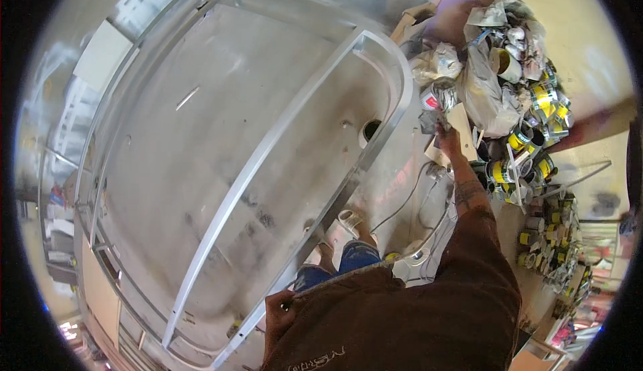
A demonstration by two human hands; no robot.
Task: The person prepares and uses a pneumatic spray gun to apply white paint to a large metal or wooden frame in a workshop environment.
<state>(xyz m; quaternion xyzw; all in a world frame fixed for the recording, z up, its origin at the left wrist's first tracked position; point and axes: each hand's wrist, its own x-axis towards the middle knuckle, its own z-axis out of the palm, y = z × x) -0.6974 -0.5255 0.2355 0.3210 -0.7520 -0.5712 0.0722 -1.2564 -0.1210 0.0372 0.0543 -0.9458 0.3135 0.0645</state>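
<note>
My right arm stretches out to a heap of rubbish, and my right hand (447,140) closes at the near edge of a grey crumpled plastic bag (429,122) with a red and white patch. Just beside that hand lies a pale flat board (462,130). My left hand (280,308) is held close to my body with its fingers curled; whatever they may hold is too small to make out. Between me and the far side stands a large silver-grey metal frame (244,180) with rounded corners, its near rail passing close to my left hand.
An open can (370,132) stands on the dusty floor by the frame's rounded end. Crumpled bags (485,93) and several used paint cans (501,170) pile up on the right. A cable (402,205) trails near my feet. A pale panel (104,55) leans at the far left.
</note>
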